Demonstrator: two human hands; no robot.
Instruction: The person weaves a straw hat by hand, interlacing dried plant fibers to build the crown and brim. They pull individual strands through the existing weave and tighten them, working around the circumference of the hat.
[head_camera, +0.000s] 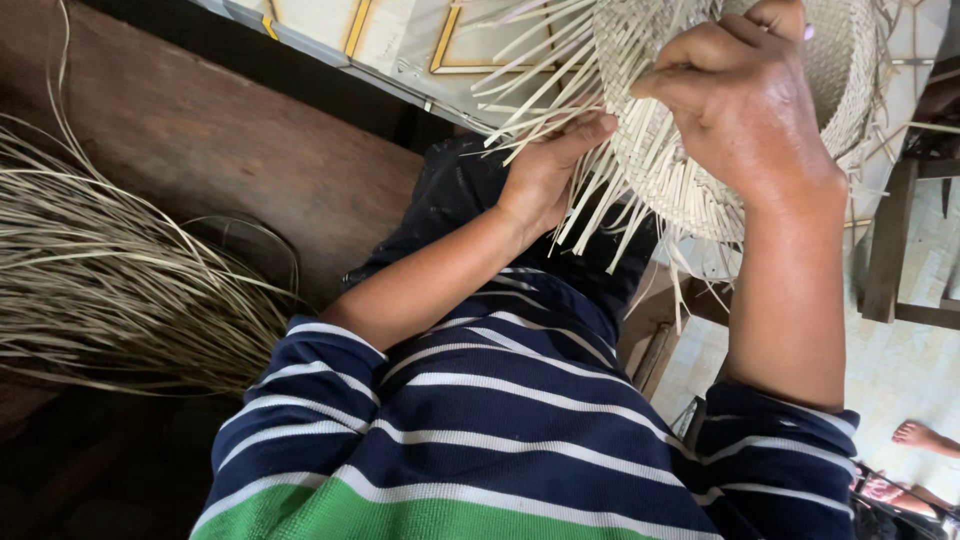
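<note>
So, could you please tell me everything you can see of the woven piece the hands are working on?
The woven piece is a pale, cream-coloured, rounded basketwork shell of flat, thin strips, tightly plaited in its finished part. Many loose strip ends fan out unwoven from its lower and left edges. It is held up above the lap, its top cut off by the frame. The right hand wraps over its outer wall, and the left hand pinches among the loose strips from below.

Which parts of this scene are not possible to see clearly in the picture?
Head view only:
- Woven basket: its top is cut off by the upper edge.
- Right hand: fingertips hidden behind the basket.
- Left hand: its fingers are hidden by loose strips.
- Bundle of fibres: runs off the left edge.
</note>
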